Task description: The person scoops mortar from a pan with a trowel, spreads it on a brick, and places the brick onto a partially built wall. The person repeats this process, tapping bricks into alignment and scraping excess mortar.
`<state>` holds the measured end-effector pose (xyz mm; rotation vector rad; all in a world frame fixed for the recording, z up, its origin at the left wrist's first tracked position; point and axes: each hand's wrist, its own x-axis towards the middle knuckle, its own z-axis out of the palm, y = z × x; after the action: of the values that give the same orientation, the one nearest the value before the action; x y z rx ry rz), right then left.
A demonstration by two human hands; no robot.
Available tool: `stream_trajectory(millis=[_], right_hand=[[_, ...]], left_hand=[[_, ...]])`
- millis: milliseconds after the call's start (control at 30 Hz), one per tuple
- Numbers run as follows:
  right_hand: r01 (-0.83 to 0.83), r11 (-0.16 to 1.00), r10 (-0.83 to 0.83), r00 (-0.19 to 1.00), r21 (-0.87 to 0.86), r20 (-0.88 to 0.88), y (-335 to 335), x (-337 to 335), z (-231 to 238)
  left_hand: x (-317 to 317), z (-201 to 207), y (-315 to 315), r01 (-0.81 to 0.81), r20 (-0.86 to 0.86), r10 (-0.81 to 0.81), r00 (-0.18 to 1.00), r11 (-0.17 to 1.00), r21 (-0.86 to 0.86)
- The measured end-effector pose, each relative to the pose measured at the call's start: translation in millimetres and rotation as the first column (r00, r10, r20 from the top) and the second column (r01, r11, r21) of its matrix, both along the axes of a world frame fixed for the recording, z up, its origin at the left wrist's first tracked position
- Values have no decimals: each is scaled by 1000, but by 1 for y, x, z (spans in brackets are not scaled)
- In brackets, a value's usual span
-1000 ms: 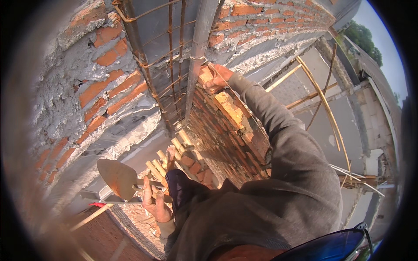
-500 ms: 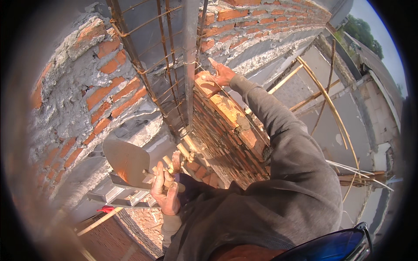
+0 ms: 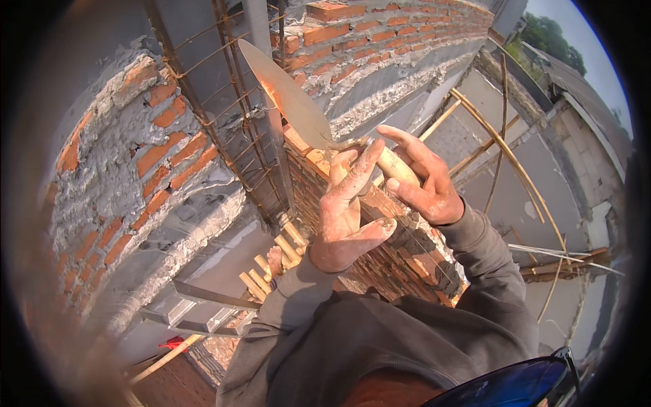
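Observation:
A brick trowel [image 3: 295,102] with a broad, pointed metal blade and a pale wooden handle is held up between my hands, blade toward the upper left. My left hand [image 3: 346,217] has its fingers about the trowel's neck, with its thumb standing apart. My right hand [image 3: 427,180] has its thumb and fingers about the handle, whose end sits toward the palm. Below the trowel runs a narrow brick wall [image 3: 407,241] with mortar on its top, partly hidden by my hands. The far end of its top course shows behind the blade.
Beside the wall stand an upright metal bar [image 3: 261,34] and rusty rebar [image 3: 183,81]. An older brick wall [image 3: 163,159] with rough mortar rises on the left. Bamboo poles [image 3: 508,149] cross on the right. A metal ladder-like frame [image 3: 196,312] and several bamboo pieces [image 3: 291,237] lie below.
My left hand has lifted the trowel up and to the right. My right hand has left the brick at the wall's far end, come nearer and taken the trowel's handle.

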<state>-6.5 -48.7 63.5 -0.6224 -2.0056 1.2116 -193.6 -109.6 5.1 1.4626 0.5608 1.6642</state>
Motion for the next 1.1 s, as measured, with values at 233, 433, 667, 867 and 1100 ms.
stream_trajectory(millis=[233, 433, 667, 867, 1100], right_hand=[[217, 914, -227, 974, -342, 10, 58, 26, -53], [316, 947, -286, 914, -62, 288, 93, -12, -122], [336, 913, -371, 919, 230, 130, 96, -48, -138], [312, 936, -351, 815, 162, 461, 87, -56, -123], [301, 938, -344, 756, 171, 557, 93, -53, -122]], left_hand=[[-80, -133, 105, -763, -585, 555, 591, 620, -183], [-108, -169, 165, -686, -928, 326, 183, 719, 117], [-115, -161, 171, -661, -966, 241, 97, 741, 118], [-108, -160, 170, -670, -970, 232, 68, 731, 128], [-106, -164, 165, -691, -966, 230, 117, 717, 87]])
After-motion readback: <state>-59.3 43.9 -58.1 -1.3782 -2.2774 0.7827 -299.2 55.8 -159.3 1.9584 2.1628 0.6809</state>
